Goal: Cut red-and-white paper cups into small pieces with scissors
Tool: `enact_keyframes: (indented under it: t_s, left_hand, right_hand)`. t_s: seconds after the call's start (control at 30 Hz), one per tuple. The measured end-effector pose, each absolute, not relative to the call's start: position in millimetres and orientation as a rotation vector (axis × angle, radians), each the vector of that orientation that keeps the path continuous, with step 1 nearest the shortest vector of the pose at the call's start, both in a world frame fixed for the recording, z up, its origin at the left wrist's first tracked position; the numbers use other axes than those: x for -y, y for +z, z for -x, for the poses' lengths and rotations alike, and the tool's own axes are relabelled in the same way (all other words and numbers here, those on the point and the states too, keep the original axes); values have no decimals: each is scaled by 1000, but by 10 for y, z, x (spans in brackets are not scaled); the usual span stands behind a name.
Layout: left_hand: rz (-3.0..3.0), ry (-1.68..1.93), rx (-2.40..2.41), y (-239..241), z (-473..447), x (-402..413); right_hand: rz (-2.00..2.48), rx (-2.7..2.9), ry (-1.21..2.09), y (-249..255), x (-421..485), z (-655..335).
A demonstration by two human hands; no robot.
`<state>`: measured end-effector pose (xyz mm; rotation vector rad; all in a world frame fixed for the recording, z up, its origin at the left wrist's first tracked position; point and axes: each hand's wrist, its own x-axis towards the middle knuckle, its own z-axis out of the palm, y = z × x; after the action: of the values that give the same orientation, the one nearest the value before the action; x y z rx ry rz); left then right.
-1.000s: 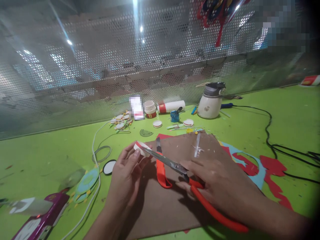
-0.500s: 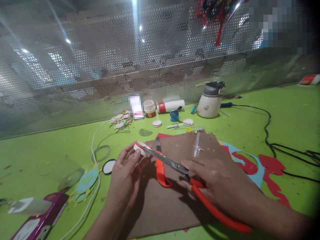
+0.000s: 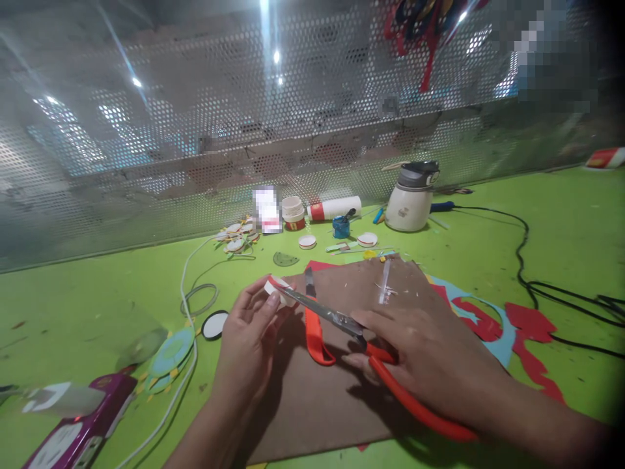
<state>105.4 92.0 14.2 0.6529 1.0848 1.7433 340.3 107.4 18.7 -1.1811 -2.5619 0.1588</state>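
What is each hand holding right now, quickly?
Left hand: closed, pinching a small white-and-red piece.
Right hand: closed around the orange-handled scissors, blade tips at that piece.

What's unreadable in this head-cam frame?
Head view only:
The white-and-red piece in the left hand: fingers cover most of it, shape unclear.
The scissors: finger loops hidden under the right hand.
The box near the mesh wall: pixelated, label unreadable.
The purple object: blurred, cut by the bottom-left edge.
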Motion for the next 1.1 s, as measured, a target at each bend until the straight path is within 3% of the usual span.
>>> enact_keyframes:
  t_s: [1.1]
  left_hand:
    - [-601,1730,-1062,168,-1099,-895]
  right_hand:
    - [1138,2562,117,157,-1047,-3421]
